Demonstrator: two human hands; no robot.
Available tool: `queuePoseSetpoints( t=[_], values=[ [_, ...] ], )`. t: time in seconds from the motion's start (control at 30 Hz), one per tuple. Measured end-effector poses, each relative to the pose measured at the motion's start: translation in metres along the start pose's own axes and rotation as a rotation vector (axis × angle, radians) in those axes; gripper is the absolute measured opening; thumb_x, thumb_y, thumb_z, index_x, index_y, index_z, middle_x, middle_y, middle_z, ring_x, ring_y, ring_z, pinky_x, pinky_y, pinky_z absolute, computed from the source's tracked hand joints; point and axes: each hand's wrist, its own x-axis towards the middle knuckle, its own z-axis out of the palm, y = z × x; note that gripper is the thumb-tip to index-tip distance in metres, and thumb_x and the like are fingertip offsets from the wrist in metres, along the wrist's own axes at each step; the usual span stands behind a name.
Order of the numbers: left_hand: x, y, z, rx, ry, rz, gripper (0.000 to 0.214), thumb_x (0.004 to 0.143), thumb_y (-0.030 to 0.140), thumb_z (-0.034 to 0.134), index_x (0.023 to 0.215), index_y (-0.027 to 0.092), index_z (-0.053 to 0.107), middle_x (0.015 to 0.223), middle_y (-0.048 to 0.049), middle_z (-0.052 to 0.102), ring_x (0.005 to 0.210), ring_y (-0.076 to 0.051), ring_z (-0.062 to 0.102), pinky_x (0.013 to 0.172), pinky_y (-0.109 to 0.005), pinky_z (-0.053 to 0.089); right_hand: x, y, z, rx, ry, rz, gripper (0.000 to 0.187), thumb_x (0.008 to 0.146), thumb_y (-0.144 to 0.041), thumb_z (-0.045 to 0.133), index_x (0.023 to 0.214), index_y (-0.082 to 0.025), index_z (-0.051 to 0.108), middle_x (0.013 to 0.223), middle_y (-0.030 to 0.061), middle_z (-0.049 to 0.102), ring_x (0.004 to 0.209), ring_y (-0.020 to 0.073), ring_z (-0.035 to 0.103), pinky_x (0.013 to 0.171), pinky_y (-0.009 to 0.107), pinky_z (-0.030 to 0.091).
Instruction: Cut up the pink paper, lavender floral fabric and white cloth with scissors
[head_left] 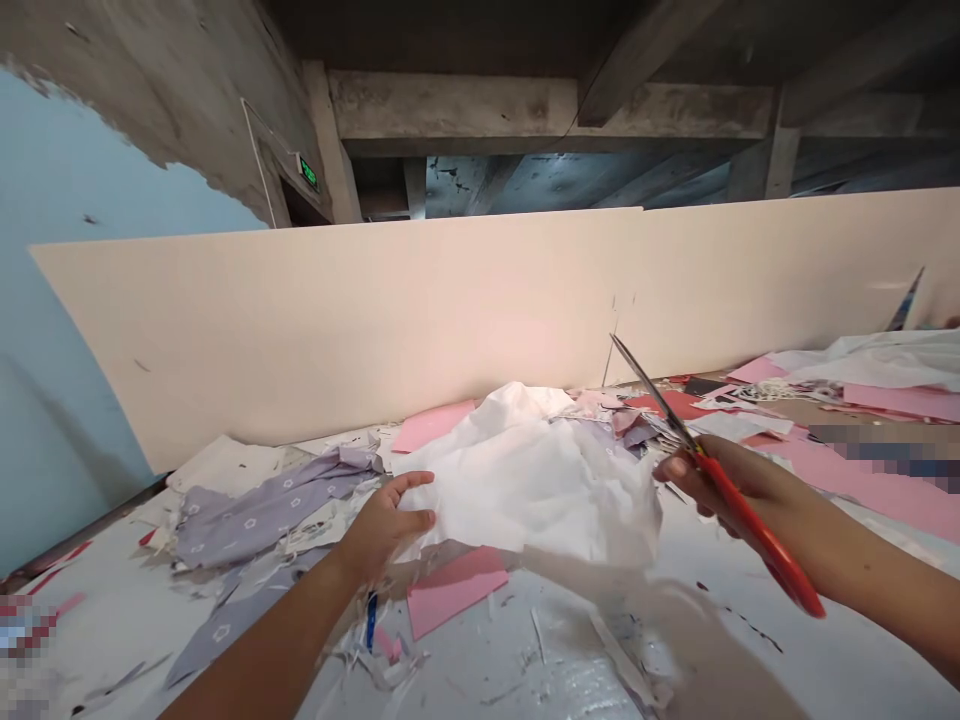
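A crumpled sheet of thin white fabric (540,490) spreads between my two hands. My left hand (390,525) pinches its left edge between thumb and fingers. My right hand (735,490) holds a pair of scissors (742,520) with red handles, the metal blades closed and pointing up and away to the left. The right fingertips are at the fabric's right edge; whether they pinch it too I cannot tell. Just below the fabric lies a pink piece (457,590) on the white tabletop (555,650).
Lilac flower-print cloth (277,510) lies at the left among scraps. More pink sheets (870,470) and white fabric (885,355) cover the right side. A tall cream board (375,320) stands along the table's back. A slim blue object (371,620) lies near my left wrist.
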Motion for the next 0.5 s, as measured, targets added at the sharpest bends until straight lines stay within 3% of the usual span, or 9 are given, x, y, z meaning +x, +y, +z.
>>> queuePoseSetpoints(
  t=[0.1,0.17,0.3,0.4,0.5],
  values=[
    [0.0,0.001,-0.004,-0.047,-0.083,-0.029,0.059,0.055,0.022,0.07,0.11,0.018,0.048,0.073,0.0027,0.056,0.056,-0.008,0.051,0.055,-0.021,0.039,0.003,-0.026,0.012,0.005,-0.164,-0.016,0.036,0.073,-0.059,0.041,0.075,-0.024,0.046,0.069,0.0016,0.052,0.06,0.0166,0.048,0.05,0.027,0.04],
    [0.0,0.001,-0.005,-0.05,-0.086,-0.042,0.05,0.058,0.026,0.067,0.105,0.017,0.051,0.068,0.0033,0.055,0.056,-0.009,0.05,0.054,-0.02,0.037,0.017,-0.039,0.032,-0.027,-0.251,-0.037,0.039,0.072,-0.061,0.041,0.075,-0.022,0.045,0.072,0.0031,0.054,0.059,0.0168,0.05,0.049,0.027,0.039],
    [0.003,-0.004,-0.005,0.067,0.04,-0.057,0.037,0.065,0.038,0.057,0.094,0.015,0.057,0.059,0.0027,0.053,0.052,-0.01,0.049,0.049,-0.02,0.034,0.058,-0.041,0.097,-0.219,-0.342,-0.109,0.039,0.076,-0.057,0.038,0.081,-0.018,0.044,0.08,0.008,0.058,0.068,0.0198,0.055,0.056,0.029,0.041],
    [0.01,-0.013,-0.01,0.252,0.118,-0.042,0.035,0.063,0.033,0.058,0.093,0.015,0.06,0.062,0.0014,0.058,0.048,-0.01,0.047,0.047,-0.02,0.033,0.081,-0.033,0.15,-0.345,-0.318,-0.115,0.039,0.075,-0.053,0.042,0.085,-0.015,0.047,0.085,0.014,0.059,0.078,0.0273,0.057,0.063,0.034,0.041],
    [0.016,-0.021,-0.014,0.366,0.175,-0.039,0.034,0.06,0.026,0.059,0.093,0.017,0.063,0.057,0.0022,0.058,0.038,-0.008,0.042,0.043,-0.02,0.03,0.095,-0.027,0.188,-0.372,-0.309,-0.142,0.042,0.074,-0.053,0.046,0.09,-0.015,0.049,0.09,0.0176,0.059,0.085,0.0315,0.056,0.067,0.038,0.041]
  ],
)
